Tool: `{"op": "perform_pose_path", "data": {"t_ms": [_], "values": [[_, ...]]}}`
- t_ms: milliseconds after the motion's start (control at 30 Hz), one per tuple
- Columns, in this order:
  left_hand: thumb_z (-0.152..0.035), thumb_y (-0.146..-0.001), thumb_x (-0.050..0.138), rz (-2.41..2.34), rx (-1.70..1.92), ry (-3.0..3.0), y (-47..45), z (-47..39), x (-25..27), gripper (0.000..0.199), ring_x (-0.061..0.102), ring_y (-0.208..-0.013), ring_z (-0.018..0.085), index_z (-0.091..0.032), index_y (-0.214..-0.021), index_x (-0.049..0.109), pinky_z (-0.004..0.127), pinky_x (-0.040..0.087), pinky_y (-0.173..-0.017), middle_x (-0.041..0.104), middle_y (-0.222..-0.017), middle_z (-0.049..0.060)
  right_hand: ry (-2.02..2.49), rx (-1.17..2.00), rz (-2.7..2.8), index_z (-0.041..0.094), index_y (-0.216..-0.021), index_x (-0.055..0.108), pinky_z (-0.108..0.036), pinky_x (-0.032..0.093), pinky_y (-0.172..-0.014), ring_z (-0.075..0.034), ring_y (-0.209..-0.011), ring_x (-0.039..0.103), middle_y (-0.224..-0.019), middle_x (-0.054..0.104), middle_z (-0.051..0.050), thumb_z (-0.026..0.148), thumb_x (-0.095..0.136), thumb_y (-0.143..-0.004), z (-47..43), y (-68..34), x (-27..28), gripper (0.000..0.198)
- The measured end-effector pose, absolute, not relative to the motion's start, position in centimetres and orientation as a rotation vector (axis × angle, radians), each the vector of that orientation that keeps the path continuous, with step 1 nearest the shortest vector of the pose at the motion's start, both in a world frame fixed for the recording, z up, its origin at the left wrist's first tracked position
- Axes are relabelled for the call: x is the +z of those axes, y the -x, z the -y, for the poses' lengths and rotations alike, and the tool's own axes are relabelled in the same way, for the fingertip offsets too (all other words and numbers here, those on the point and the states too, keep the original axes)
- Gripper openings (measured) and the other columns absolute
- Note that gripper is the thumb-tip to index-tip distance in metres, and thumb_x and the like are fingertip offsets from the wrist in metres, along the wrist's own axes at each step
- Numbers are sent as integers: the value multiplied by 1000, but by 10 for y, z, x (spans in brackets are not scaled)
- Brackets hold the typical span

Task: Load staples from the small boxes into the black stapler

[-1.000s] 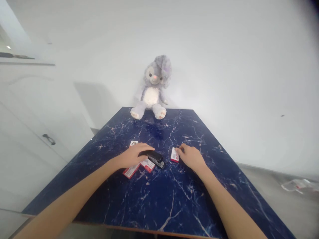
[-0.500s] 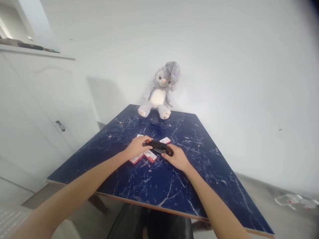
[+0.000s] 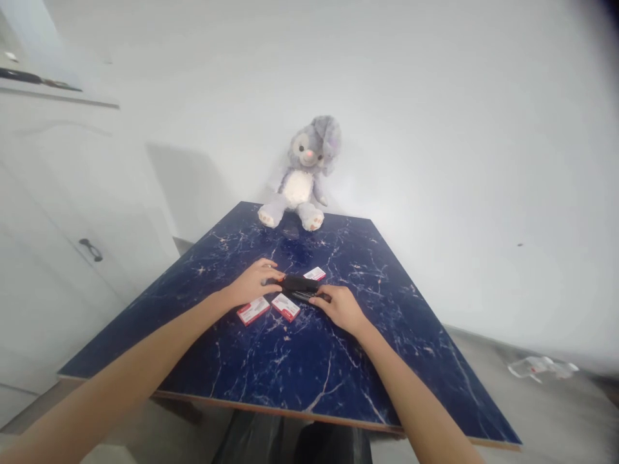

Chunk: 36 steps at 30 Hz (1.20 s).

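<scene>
A black stapler (image 3: 300, 283) with a small orange part at its left end lies between my hands, low over the table. Along its lower side a metallic strip shows. My left hand (image 3: 254, 282) has its thumb and fingers closed around the left end. The right end sits between the thumb and bent fingers of my right hand (image 3: 342, 308). Close by on the table are small red-and-white boxes: one left box (image 3: 253, 310) below my left hand, one middle box (image 3: 285, 307) below the stapler, and one far box (image 3: 314, 274) behind it.
The blue marble-patterned table (image 3: 300, 367) stands against a white wall. A grey plush toy (image 3: 298, 180) sits at its far edge. To the left is a white cabinet with a dark handle (image 3: 91, 250). Clear plastic packaging (image 3: 542, 368) lies on the floor at right.
The view has shifted slightly, so everything sits a little further left. My left hand has moved outward along the stapler's left end, and the left box shows more fully. My right hand stays at its end.
</scene>
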<state>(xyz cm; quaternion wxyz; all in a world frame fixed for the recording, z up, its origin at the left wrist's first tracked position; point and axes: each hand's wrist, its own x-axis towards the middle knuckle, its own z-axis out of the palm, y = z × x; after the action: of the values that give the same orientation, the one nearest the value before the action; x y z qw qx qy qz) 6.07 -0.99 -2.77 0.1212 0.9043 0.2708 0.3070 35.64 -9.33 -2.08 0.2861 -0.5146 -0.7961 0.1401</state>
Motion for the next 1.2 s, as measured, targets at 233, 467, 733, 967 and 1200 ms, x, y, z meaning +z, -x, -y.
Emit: {"op": "perform_pose_path", "data": {"t_ms": [233,467,733,967,1200], "values": [[-43,-86,68,-809,830,-2637,-55,8,-24,27,61,-109,22,-24,-105,71,41,45,-100,71,-110,7,1451,273,2159,23,-91,69,-26,39,-63,-17,-64,62,-72,69,-2,40,56,-93,100,-355,-20,21],[-40,-90,62,-794,736,-2714,-58,12,-23,26,57,-117,24,-23,-109,64,43,39,-104,68,-117,7,1537,280,2029,23,-96,67,-28,43,-67,-17,-67,61,-77,68,-1,37,56,-91,108,-375,-23,18],[-45,-88,65,-836,704,-2690,-65,7,-22,26,59,-107,23,-21,-100,64,41,40,-100,68,-106,6,1387,370,2182,23,-96,71,-30,46,-74,-18,-78,64,-90,72,-4,38,54,-94,95,-373,-14,23],[-45,-84,68,-946,782,-2687,-62,13,-24,30,54,-115,26,-23,-105,68,44,40,-103,64,-115,9,1482,297,2027,23,-105,70,-33,49,-71,-19,-74,63,-95,72,-5,48,59,-89,101,-398,-17,32],[-35,-96,49,-1097,1039,-2535,-57,15,-17,39,55,-112,24,-21,-132,55,43,41,-103,72,-110,6,1438,100,1670,20,-87,64,-33,48,-74,-20,-75,60,-84,67,-6,35,47,-92,105,-363,-5,23]]}}
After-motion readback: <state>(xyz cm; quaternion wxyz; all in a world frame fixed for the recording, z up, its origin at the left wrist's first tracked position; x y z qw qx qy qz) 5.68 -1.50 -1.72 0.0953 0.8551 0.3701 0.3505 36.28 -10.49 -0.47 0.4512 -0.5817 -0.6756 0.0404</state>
